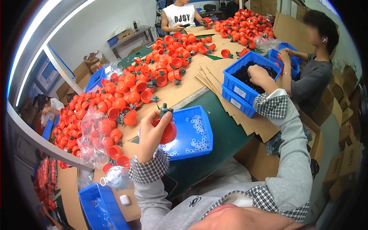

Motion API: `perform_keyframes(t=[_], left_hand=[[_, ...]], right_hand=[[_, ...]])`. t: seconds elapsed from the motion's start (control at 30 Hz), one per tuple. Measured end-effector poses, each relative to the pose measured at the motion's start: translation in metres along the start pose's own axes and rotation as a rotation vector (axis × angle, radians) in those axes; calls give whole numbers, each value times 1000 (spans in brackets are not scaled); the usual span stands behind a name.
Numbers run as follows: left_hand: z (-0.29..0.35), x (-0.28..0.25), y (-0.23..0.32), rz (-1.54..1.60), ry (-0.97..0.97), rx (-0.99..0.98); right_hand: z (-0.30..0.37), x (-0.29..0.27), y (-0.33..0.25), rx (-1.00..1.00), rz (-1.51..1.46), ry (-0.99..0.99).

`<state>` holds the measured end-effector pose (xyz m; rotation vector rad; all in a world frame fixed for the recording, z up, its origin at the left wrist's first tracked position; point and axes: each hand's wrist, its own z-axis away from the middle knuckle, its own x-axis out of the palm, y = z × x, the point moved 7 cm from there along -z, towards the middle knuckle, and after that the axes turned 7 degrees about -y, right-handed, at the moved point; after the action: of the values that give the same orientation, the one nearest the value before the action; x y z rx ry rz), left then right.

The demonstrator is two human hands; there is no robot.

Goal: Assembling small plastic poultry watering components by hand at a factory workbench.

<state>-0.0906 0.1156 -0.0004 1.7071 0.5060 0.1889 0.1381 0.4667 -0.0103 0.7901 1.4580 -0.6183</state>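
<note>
My left hand [150,135] is closed around a red drinker cup [168,134], its dark grey-green fitting [165,110] pointing up between thumb and fingers. Just beyond and right of it lies a shallow blue tray [188,153] holding small white translucent rings [200,143]. My right hand [262,78] reaches into a blue bin [234,81] of small black parts [251,65]. Its fingers are curled down, with the tips hidden among the parts, so whatever they pinch is not visible. That bin is stacked on another blue bin [237,102].
A long heap of red drinker cups [130,88] covers the table's left and middle; a second heap [245,27] lies farther back. Cardboard sheets [218,82] lie under the bins. Another blue tray [101,207] and a white earphone case [125,199] are at lower left. Co-workers sit right and far.
</note>
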Motion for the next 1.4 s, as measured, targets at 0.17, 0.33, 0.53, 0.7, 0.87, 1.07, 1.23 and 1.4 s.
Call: perform_keyframes(t=[0.17,0.33,0.53,0.7,0.87,1.07,1.23,1.4], left_hand=[[-1,-4,-3,-15,36,-9],[-3,-9,-6,-45,105,43],[2,0,6,-213,82,45],[2,-4,4,-261,123,70],[2,-11,2,-322,166,68],[-7,-10,-4,-475,164,-4],[-10,-9,-15,-534,169,-35],[-14,-7,-20,-527,162,-75]], right_hand=[[33,-62,-28,-224,-529,531],[94,-80,-126,-633,-1126,279],[108,-73,-222,-839,-1168,-21],[93,-66,-246,-949,-1259,-6],[87,-65,-259,-1006,-1203,-21],[84,-67,-261,-1098,-980,150],[81,-58,-262,-1073,-986,98],[75,-52,-256,-990,-1199,-50]])
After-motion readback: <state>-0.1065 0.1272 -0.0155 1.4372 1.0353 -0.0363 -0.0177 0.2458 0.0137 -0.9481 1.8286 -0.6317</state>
